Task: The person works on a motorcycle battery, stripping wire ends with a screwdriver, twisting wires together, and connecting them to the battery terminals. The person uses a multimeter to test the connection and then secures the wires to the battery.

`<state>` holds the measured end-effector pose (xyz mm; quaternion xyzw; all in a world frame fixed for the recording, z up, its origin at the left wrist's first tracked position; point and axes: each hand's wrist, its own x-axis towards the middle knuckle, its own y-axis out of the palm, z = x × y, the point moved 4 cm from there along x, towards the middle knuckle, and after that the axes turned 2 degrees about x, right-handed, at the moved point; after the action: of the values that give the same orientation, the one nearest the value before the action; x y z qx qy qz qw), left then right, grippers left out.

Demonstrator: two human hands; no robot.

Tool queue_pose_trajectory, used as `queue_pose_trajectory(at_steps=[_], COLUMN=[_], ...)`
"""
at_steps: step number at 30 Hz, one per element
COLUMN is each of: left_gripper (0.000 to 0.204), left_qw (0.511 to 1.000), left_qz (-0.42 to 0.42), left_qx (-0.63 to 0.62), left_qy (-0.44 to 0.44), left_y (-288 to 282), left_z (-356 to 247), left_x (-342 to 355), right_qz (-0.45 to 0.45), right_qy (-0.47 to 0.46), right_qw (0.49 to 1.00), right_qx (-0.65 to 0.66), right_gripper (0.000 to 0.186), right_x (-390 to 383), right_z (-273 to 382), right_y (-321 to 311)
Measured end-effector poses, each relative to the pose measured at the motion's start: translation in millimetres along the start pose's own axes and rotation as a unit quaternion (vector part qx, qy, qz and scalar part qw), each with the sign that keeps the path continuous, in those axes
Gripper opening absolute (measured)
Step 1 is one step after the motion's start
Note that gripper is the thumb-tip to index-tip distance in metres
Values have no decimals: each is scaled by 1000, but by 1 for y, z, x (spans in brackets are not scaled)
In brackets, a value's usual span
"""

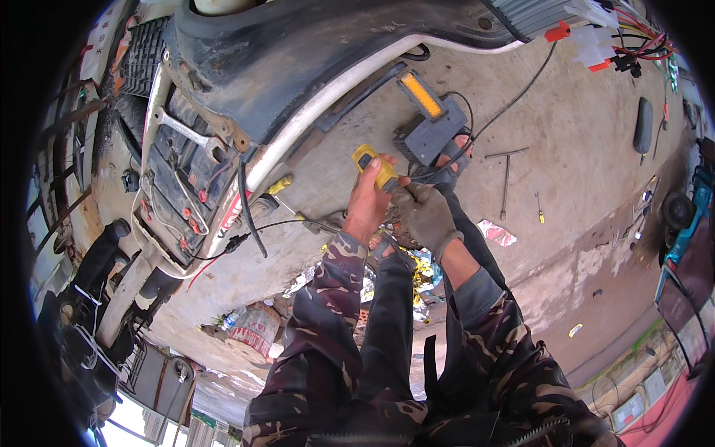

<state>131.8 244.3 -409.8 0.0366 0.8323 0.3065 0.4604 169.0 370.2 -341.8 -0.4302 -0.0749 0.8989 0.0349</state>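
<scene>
My bare left hand point(365, 200) is closed around a yellow-and-black hand-held device point(386, 176), its exact kind unclear. My right hand point(426, 216), in a grey-brown glove, has its fingers curled at the device's lower right end. What sits between those gloved fingers is hidden. Just beyond my hands lies a dark grey box with an orange reflector strip point(422, 95), close to my foot. A yellow-handled screwdriver point(281, 185) is on the ground to the left of my left hand.
A scooter body with a white-edged dark panel point(298, 71) fills the upper left; a wrench point(190, 132) lies on its open battery bay. On the concrete at right are a T-handle wrench point(507, 182), a small screwdriver point(540, 208) and a black oblong part point(643, 127). Coloured wires point(644, 46) hang upper right.
</scene>
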Motion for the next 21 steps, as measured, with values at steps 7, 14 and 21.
queue_pose_trajectory(at_steps=[7,14,21], left_gripper=[55,67,90], left_qw=[997,985,986], left_qz=[-38,-78,-122], left_qx=[-60,-149,-111], left_qy=[11,-38,-16], left_y=[-22,-66,-62], left_z=[-4,-13,-15], left_x=[12,47,49], right_qz=[-6,-71,-69], right_qy=[9,82,26], right_qw=[998,894,826], right_qx=[54,435,559], right_gripper=[46,29,44], right_x=[3,21,27], right_z=[-3,-30,-22], right_y=[3,-17,-21])
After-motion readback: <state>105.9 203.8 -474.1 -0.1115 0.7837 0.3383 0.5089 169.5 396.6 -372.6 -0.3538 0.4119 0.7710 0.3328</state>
